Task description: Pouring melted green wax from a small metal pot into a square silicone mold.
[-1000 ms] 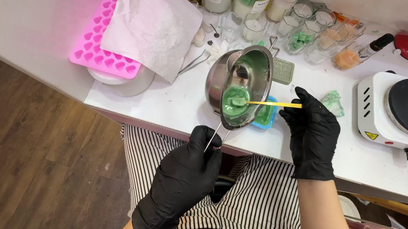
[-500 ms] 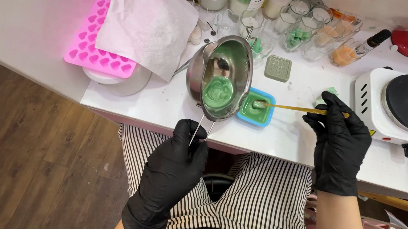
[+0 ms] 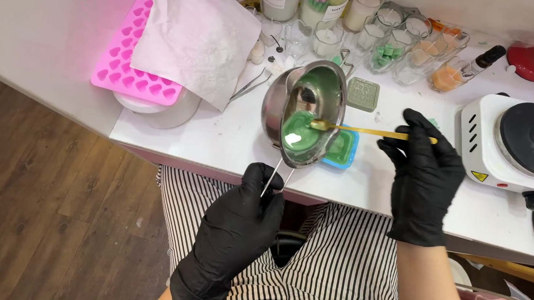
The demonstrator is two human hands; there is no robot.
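Item 1, metal pouring pot (image 3: 309, 109): tilted, spout down toward 6 o'clock, green liquid wax (image 3: 299, 130) pooled at its lower lip. Left hand (image 3: 237, 228), black-gloved, is clenched round the pot's thin wire handle (image 3: 273, 176).

Item 2, yellow stirring stick (image 3: 373, 132): pinched at its 3 o'clock end by the fingers of the right hand (image 3: 423, 172), also gloved; its tip rests in the wax at the pot's lip.

Item 3, blue square mould (image 3: 344, 150): on the white counter (image 3: 218, 141), partly under the pot at its 4 o'clock side, already holding green wax.

Item 4, surroundings: pink heart mould (image 3: 130, 61) under a white paper sheet (image 3: 194, 34) at 10 o'clock; white hotplate (image 3: 514, 143) at 3 o'clock; glass jars (image 3: 403, 50) at 12 o'clock.

Risks, as judged:
- Overfill: the mould looks nearly full, so a steeper tilt could send wax over its rim onto the counter.
- Misaimed stream: the lip sits near the mould's 9 o'clock edge, so wax could run down outside it.
- Slip: the slim handle could twist in the glove.
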